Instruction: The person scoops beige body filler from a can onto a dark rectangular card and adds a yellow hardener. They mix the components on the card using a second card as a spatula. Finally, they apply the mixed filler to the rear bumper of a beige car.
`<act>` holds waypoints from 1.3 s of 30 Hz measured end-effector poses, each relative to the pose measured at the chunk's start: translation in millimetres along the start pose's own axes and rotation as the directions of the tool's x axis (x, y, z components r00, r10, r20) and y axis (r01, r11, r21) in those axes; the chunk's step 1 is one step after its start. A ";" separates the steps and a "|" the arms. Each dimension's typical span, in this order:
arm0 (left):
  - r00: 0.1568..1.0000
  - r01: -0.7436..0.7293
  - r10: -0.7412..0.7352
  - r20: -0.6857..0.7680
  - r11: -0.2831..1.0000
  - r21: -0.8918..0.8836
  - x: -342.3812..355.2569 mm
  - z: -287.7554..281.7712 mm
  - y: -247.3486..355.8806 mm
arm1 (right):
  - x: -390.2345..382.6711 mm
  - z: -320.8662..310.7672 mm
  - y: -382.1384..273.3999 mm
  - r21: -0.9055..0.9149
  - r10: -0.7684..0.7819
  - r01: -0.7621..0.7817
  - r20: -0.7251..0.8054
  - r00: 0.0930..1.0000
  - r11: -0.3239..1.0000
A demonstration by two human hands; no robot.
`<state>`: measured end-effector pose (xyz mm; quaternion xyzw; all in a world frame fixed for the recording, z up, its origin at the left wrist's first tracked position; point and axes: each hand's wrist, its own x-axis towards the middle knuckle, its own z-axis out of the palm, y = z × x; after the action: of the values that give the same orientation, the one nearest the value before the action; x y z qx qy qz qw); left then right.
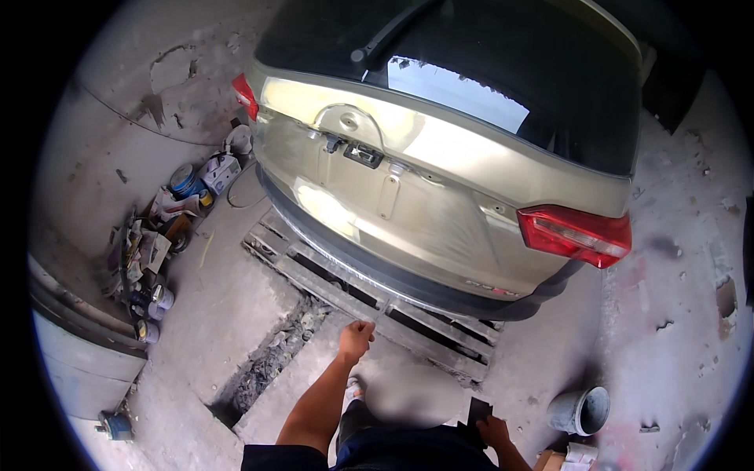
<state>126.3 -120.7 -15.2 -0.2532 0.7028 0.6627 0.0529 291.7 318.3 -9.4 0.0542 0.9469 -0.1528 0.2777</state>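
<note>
A champagne-coloured car tailgate (440,212) fills the upper middle, with red tail lights (573,235), a dark rear window and a dark bumper (345,267). Bare fittings show where a plate would sit. My left hand (356,339) is raised below the bumper, not touching it, fingers curled together; anything in them is too small to make out. My right hand (493,432), low at the right near my body, grips a dark, flat rectangular pad (479,410).
Wooden slats (314,284) lie under the car's rear, beside a rubble-filled trench (271,361). Cans and papers (157,259) line the left wall. A grey bucket (581,410) stands at the right, cardboard behind my right hand, and a blue container (116,426) at lower left.
</note>
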 end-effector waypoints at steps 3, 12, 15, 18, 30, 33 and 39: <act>0.994 -0.024 0.038 -0.103 0.991 0.133 25.0 15.1 12.5 | -10.8 10.6 31.0 -0.001 0.071 -0.072 0.071 0.995 0.997; 0.976 -0.182 0.142 -0.168 0.950 -0.253 188.7 76.8 16.6 | -15.2 21.1 94.5 0.110 0.175 -0.180 0.059 0.983 0.977; 0.998 -0.033 0.008 -0.059 0.902 -0.430 209.0 108.1 51.7 | -29.6 22.1 120.4 0.113 0.054 -0.052 -0.017 0.998 0.992; 0.997 0.010 -0.045 -0.059 0.867 -0.498 183.0 136.8 86.9 | -30.9 21.0 127.3 0.184 0.131 -0.129 0.003 0.991 0.974; 0.970 -0.240 0.215 -0.115 0.922 -0.302 141.4 157.0 48.0 | 47.9 -78.2 45.0 0.035 0.411 -0.414 0.067 0.909 0.910; 0.741 -0.442 0.523 -0.422 0.852 0.281 169.6 121.7 49.2 | 60.2 -93.0 42.0 -0.014 0.372 -0.372 0.088 0.924 0.928; 0.664 -0.387 0.701 -0.260 0.620 0.682 188.1 95.9 74.4 | 69.9 -89.6 95.5 -0.137 0.280 -0.261 0.148 0.948 0.956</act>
<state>-93.3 -83.1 -36.1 -0.1534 0.8981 0.3104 -0.2711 205.2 438.6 -0.4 0.1547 0.9112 -0.0623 0.3766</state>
